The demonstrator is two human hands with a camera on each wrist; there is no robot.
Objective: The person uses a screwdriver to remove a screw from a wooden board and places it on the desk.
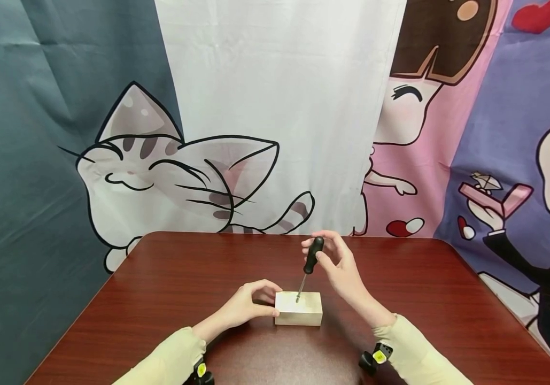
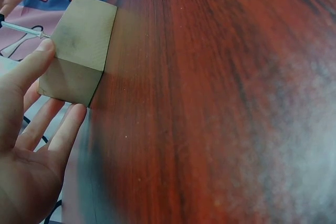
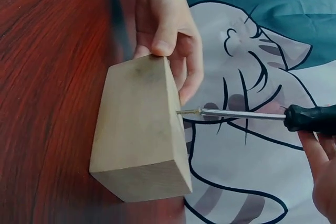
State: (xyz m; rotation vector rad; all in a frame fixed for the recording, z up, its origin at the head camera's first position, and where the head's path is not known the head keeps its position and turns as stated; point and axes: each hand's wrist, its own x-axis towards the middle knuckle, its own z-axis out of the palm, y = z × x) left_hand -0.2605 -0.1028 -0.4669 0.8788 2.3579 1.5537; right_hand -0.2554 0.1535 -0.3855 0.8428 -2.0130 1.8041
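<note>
A pale wooden block [image 1: 299, 318] sits on the table. My left hand [image 1: 243, 306] grips its left end, with the thumb at the front corner and the fingers at the end and behind. A small brass-coloured screw [image 3: 188, 112] stands partly out of the block's top face. My right hand [image 1: 343, 270] holds a screwdriver [image 1: 314, 255] by its black handle, above the block. The metal shaft slants down a little to the left, its tip at the screw head in the right wrist view. Part of the right hand lies outside that view.
The dark red-brown wooden table [image 1: 183, 267] has its far edge just behind the right hand. Behind it hangs a cloth [image 1: 275, 80] printed with a cartoon cat and figures. Each wrist wears a black strap with a small device [image 1: 380, 354].
</note>
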